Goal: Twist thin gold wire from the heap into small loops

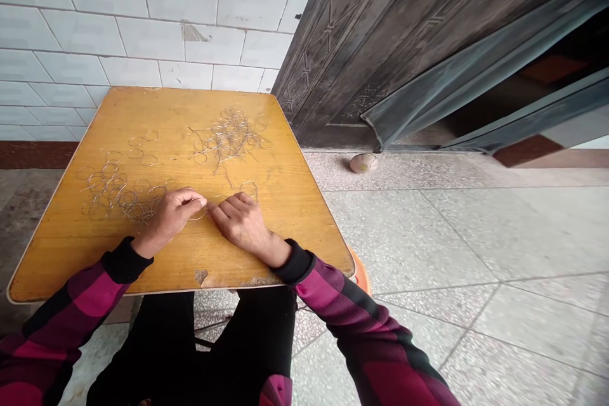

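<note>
My left hand [174,216] is closed in a pinch on a thin wire ring [196,218], just above the wooden table. Close by on the right, my right hand [240,221] has its fingers curled, with the fingertips near the same ring. Whether those fingers grip the wire is hidden. Beside my left hand spreads a pile of looped wires [111,190]. A tangled heap of wire pieces [231,133] lies farther back, beyond my right hand. One single wire loop [248,188] rests right behind my right knuckles.
The yellow-brown table [157,108] has a chipped front edge and stands by a white tiled wall [181,6]. To the right are a dark carved door [342,70], a grey-green curtain [428,95] and a roundish stone-like object [363,163] on the floor. Something orange [360,271] shows under the table's right corner.
</note>
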### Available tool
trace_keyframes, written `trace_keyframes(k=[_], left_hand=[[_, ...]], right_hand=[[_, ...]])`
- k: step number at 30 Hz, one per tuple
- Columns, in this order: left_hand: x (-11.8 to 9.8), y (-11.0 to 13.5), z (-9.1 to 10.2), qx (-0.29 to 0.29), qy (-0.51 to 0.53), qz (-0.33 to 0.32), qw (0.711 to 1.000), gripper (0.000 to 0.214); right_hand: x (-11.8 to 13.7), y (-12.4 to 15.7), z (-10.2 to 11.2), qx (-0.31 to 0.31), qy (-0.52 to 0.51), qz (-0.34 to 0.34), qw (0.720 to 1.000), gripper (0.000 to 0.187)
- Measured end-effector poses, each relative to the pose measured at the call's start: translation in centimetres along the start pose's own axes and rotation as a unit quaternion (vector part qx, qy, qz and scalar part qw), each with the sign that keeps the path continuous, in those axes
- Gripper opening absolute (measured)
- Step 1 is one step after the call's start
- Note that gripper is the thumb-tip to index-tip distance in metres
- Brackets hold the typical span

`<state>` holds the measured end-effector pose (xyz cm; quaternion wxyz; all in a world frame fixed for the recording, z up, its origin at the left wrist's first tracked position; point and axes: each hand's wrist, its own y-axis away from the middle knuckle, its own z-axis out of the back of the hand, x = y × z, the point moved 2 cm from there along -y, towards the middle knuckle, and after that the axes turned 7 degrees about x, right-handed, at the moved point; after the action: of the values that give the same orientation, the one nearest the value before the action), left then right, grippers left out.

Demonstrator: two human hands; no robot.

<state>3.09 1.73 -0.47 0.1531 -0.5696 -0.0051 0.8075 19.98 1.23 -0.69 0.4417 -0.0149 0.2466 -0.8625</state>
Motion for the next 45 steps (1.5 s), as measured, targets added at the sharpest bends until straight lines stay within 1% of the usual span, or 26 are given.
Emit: trace_keyframes(k=[3, 5, 8, 10, 11, 13, 16, 18, 24, 26, 27, 28, 29, 30, 31, 32, 33, 34, 35, 36, 37, 38, 40, 43, 44, 45], left_hand=[[0.1, 0.0, 0.2, -0.027, 0.01, -0.013, 1.0, 0.021], [0.2, 0.1, 0.3, -0.044, 0.009, -0.017, 0.999, 0.021], [0.2, 0.2, 0.4, -0.076, 0.006, -0.025, 0.997, 0.022], [0.1, 0.2, 0.4, -0.094, 0.005, -0.032, 0.995, 0.021], [0.0, 0.2, 0.4, -0.102, 0.006, -0.036, 0.994, 0.02], [0.0, 0.2, 0.3, -0.119, 0.016, -0.046, 0.992, 0.018], [0.1, 0.1, 0.3, -0.143, 0.03, -0.058, 0.987, 0.018], [0.1, 0.1, 0.4, -0.149, 0.029, -0.061, 0.987, 0.018], [-0.2, 0.0, 0.6, -0.151, 0.001, -0.05, 0.987, 0.017], [-0.2, 0.0, 0.6, -0.152, -0.01, -0.045, 0.987, 0.018], [-0.2, -0.1, 0.7, -0.153, -0.013, -0.045, 0.987, 0.018], [-0.2, -0.1, 0.7, -0.156, -0.016, -0.046, 0.987, 0.018], [-0.2, -0.1, 0.8, -0.16, -0.017, -0.048, 0.986, 0.018], [-0.2, -0.1, 0.9, -0.163, -0.019, -0.051, 0.985, 0.018], [-0.2, -0.1, 1.0, -0.167, -0.02, -0.055, 0.984, 0.018], [-0.2, -0.2, 1.0, -0.171, -0.022, -0.061, 0.983, 0.017], [-0.2, -0.2, 1.1, -0.174, -0.023, -0.067, 0.982, 0.017], [-0.3, -0.2, 1.2, -0.176, -0.025, -0.074, 0.981, 0.017], [-0.4, -0.2, 1.3, -0.177, -0.026, -0.08, 0.981, 0.017], [-0.5, -0.2, 1.3, -0.178, -0.027, -0.084, 0.98, 0.017], [-0.6, -0.2, 1.3, -0.177, -0.029, -0.088, 0.98, 0.017], [-0.6, -0.2, 1.3, -0.176, -0.032, -0.091, 0.98, 0.017], [-0.8, -0.1, 1.3, -0.17, -0.037, -0.095, 0.98, 0.018], [-0.9, 0.0, 1.3, -0.165, -0.034, -0.098, 0.981, 0.018], [-0.9, 0.1, 1.3, -0.164, -0.03, -0.098, 0.981, 0.018], [-0.9, 0.1, 1.3, -0.164, -0.024, -0.1, 0.981, 0.018]], right_hand=[[0.3, 0.0, -0.4, 0.023, -0.056, -0.047, 0.997, 0.024], [0.4, 0.0, -0.4, 0.047, -0.123, -0.091, 0.987, 0.025], [0.6, -0.2, -0.3, 0.079, -0.248, -0.15, 0.954, 0.026], [0.6, -0.3, -0.2, 0.093, -0.338, -0.179, 0.919, 0.024], [0.7, -0.3, -0.1, 0.098, -0.384, -0.191, 0.898, 0.023], [0.8, -0.4, -0.2, 0.102, -0.482, -0.213, 0.844, 0.023], [1.3, -0.4, -0.5, 0.104, -0.614, -0.243, 0.744, 0.025], [1.7, -0.4, -0.7, 0.104, -0.678, -0.261, 0.679, 0.025], [2.6, -0.7, -1.7, 0.123, -0.799, -0.323, 0.491, 0.014], [2.8, -0.9, -1.9, 0.117, -0.819, -0.345, 0.443, 0.011], [2.9, -1.1, -2.0, 0.113, -0.824, -0.351, 0.431, 0.01], [2.9, -1.2, -2.1, 0.112, -0.823, -0.354, 0.43, 0.009], [2.9, -1.2, -2.1, 0.115, -0.815, -0.353, 0.446, 0.01], [2.8, -1.2, -2.0, 0.12, -0.794, -0.347, 0.484, 0.011], [2.5, -1.1, -1.8, 0.126, -0.757, -0.337, 0.546, 0.012], [2.3, -1.1, -1.5, 0.131, -0.698, -0.323, 0.625, 0.014], [2.0, -1.0, -1.1, 0.133, -0.622, -0.305, 0.709, 0.016], [1.7, -0.8, -0.7, 0.131, -0.534, -0.287, 0.784, 0.017], [1.6, -0.7, -0.3, 0.129, -0.447, -0.272, 0.842, 0.019], [1.5, -0.6, 0.1, 0.131, -0.373, -0.261, 0.88, 0.021], [1.4, -0.6, 0.4, 0.136, -0.32, -0.255, 0.902, 0.023], [1.4, -0.6, 0.6, 0.143, -0.287, -0.252, 0.913, 0.025], [1.6, -0.6, 0.7, 0.156, -0.269, -0.253, 0.916, 0.027], [1.8, -0.8, 0.7, 0.149, -0.314, -0.272, 0.897, 0.021], [1.8, -0.9, 0.6, 0.139, -0.344, -0.282, 0.885, 0.017], [1.7, -0.9, 0.4, 0.13, -0.385, -0.291, 0.866, 0.013]])
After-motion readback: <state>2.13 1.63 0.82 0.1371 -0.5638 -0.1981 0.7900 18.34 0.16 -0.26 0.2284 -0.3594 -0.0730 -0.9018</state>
